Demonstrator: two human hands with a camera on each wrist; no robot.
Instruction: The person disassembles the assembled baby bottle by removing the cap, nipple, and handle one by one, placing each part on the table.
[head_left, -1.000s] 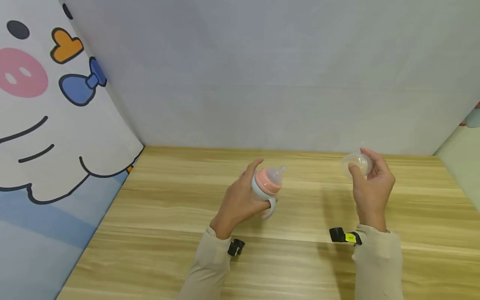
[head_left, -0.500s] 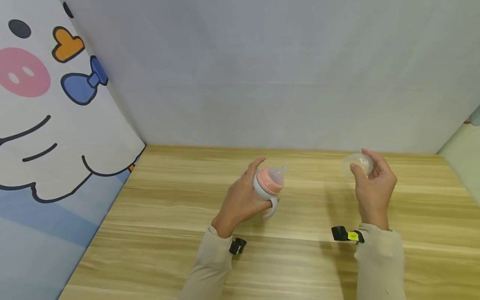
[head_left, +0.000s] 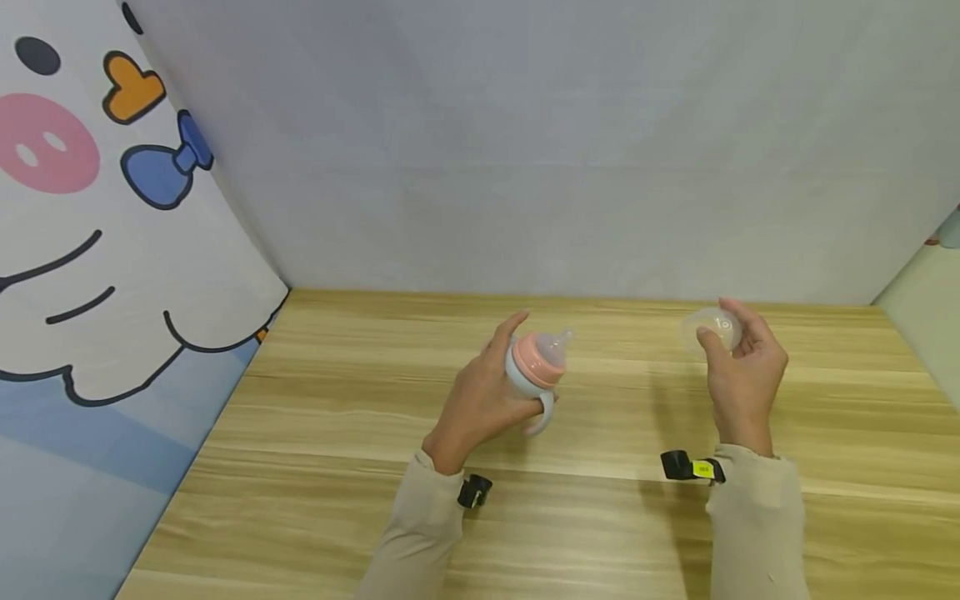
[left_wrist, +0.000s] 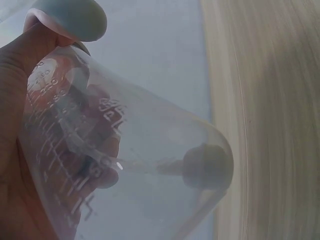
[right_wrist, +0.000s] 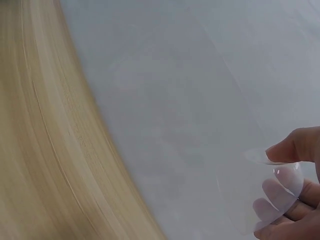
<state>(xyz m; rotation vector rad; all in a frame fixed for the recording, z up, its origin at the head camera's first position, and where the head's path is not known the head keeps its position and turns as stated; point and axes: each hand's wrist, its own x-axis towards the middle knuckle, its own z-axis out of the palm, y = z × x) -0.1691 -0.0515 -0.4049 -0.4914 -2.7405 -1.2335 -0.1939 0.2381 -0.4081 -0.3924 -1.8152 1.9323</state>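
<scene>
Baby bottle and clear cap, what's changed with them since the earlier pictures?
Nothing plainly moved; any slight shift may be the camera's. Nothing was taken up or let go: the left grip holds the baby bottle, the right grip the clear cap, as before.

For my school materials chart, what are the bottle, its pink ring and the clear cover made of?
The bottle seems clear plastic, maybe glass: you see right through it, past raised markings. The pink ring looks like plastic with a soft shine; nothing shows through. The clear cover is probably thin, glossy plastic: it's see-through and glints.
</scene>
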